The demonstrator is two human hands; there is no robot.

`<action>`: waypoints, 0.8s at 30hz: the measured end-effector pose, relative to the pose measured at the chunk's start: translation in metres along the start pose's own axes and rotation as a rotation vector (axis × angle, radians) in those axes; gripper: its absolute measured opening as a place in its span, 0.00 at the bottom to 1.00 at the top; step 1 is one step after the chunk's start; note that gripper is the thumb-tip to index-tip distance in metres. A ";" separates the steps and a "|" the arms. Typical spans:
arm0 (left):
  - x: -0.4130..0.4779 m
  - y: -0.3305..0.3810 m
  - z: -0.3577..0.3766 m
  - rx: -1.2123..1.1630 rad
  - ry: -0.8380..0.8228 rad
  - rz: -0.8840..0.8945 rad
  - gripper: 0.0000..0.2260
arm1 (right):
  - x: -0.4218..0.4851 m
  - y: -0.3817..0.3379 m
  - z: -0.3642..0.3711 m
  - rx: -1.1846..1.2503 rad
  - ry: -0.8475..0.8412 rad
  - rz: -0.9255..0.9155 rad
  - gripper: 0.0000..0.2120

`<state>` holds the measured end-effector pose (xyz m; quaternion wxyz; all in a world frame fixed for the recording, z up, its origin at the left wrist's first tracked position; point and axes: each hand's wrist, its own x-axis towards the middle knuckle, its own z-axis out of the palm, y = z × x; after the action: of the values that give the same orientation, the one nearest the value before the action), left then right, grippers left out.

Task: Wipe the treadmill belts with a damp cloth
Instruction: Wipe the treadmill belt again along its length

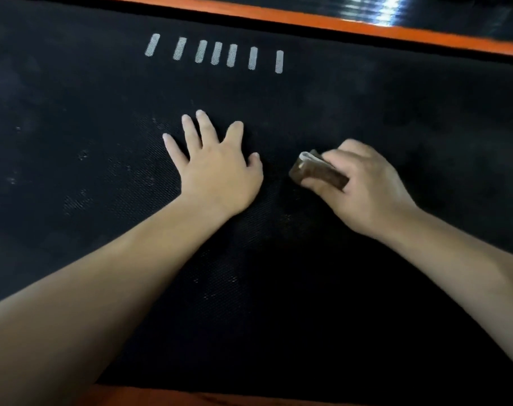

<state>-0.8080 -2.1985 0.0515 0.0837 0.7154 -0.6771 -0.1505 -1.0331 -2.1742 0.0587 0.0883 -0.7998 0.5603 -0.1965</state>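
Observation:
The black textured treadmill belt (73, 112) fills almost the whole view, with dusty pale smudges on its left half. My left hand (217, 168) lies flat on the belt near the centre, palm down, fingers spread, holding nothing. Just to its right, my right hand (363, 189) presses a small folded cloth (317, 171) against the belt. The cloth is dirty brown with a whitish fold at its far end, and my fingers wrap over most of it.
A row of several short white dashes (217, 52) is printed on the belt ahead of my left hand. An orange side rail (366, 24) runs along the far edge, with a shiny black panel (425, 7) beyond it. Another orange strip (190, 399) borders the near edge.

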 end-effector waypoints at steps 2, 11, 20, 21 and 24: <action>-0.002 0.008 0.010 0.031 0.049 -0.029 0.25 | 0.021 0.020 -0.007 -0.028 0.020 -0.023 0.22; -0.006 0.017 0.009 0.109 0.035 -0.018 0.26 | 0.023 0.025 -0.007 0.056 -0.062 -0.205 0.17; 0.014 0.043 0.005 0.084 -0.020 -0.079 0.25 | 0.116 0.050 0.005 -0.078 0.026 -0.069 0.16; 0.019 0.048 0.008 0.080 -0.022 -0.086 0.25 | 0.102 0.045 0.002 -0.034 -0.015 -0.128 0.16; 0.022 0.051 0.021 0.122 0.024 -0.098 0.27 | 0.113 0.062 -0.003 -0.021 -0.067 -0.170 0.17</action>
<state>-0.8621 -2.2223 0.0458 0.0407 0.7532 -0.6483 -0.1042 -1.0540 -2.3012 0.0635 0.0818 -0.8515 0.4892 -0.1705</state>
